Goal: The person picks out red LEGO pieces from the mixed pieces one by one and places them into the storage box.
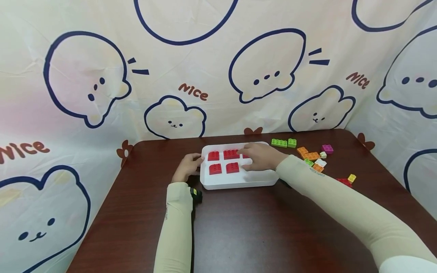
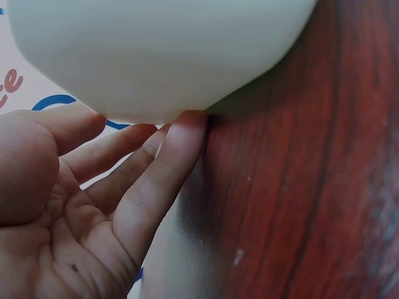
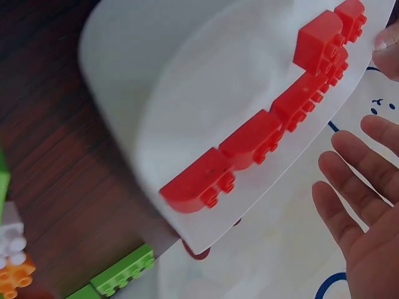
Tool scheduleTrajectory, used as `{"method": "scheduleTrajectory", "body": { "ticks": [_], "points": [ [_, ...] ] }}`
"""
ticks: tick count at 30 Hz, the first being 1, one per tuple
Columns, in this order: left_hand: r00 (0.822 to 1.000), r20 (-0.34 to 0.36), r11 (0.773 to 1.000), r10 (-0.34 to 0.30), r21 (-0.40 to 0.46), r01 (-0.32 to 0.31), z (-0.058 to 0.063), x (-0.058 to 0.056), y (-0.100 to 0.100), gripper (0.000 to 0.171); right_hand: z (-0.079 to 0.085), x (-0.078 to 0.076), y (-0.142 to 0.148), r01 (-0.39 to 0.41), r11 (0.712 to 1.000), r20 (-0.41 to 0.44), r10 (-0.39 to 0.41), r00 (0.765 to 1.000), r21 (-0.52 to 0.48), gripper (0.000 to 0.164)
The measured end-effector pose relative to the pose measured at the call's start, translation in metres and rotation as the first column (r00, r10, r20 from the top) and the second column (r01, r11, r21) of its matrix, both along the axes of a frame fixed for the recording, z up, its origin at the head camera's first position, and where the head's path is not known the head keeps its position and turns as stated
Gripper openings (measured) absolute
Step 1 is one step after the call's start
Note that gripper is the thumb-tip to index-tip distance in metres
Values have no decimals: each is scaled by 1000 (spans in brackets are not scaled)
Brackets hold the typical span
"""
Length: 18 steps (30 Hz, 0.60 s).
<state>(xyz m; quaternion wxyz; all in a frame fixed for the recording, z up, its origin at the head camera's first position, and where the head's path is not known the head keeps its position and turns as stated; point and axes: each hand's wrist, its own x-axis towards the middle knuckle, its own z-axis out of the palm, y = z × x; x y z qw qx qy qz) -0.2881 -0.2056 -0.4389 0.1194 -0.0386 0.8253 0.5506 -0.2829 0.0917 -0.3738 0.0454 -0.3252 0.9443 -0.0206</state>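
Note:
A white tray (image 1: pixel 239 184) lies on the brown table, with several red toy building bricks (image 1: pixel 232 167) set out in two rows inside it. My left hand (image 1: pixel 186 167) holds the tray's left end. The left wrist view has its thumb and fingertips (image 2: pixel 187 134) against the tray's outer wall. Over the right part of the tray is my right hand (image 1: pixel 261 156), palm down and fingers spread. It hides some of the tray and partly covers a brick in the back row. Nothing shows between its fingers (image 3: pixel 349 187) in the right wrist view.
Two green bricks (image 1: pixel 279 143) lie behind the tray's right corner. Right of the tray are loose orange bricks (image 1: pixel 312 156), white bricks (image 1: pixel 320 163) and a purple brick (image 1: pixel 327 149). A yellow brick (image 1: pixel 352 178) and red pieces (image 1: pixel 345 182) sit nearer the right forearm. A printed curtain stands behind the table.

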Motion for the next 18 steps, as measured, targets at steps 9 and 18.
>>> {"method": "scheduleTrajectory", "body": {
  "ticks": [9, 18],
  "points": [
    [1000, 11, 1000, 2, 4, -2, 2, 1, -1, 50, 4, 3, 24, 46, 998, -29, -47, 998, -32, 66],
    [1000, 23, 1000, 4, -1, -4, 3, 2, 0, 51, 10, 8, 50, 78, 992, -36, -82, 996, -99, 64]
  ]
}}
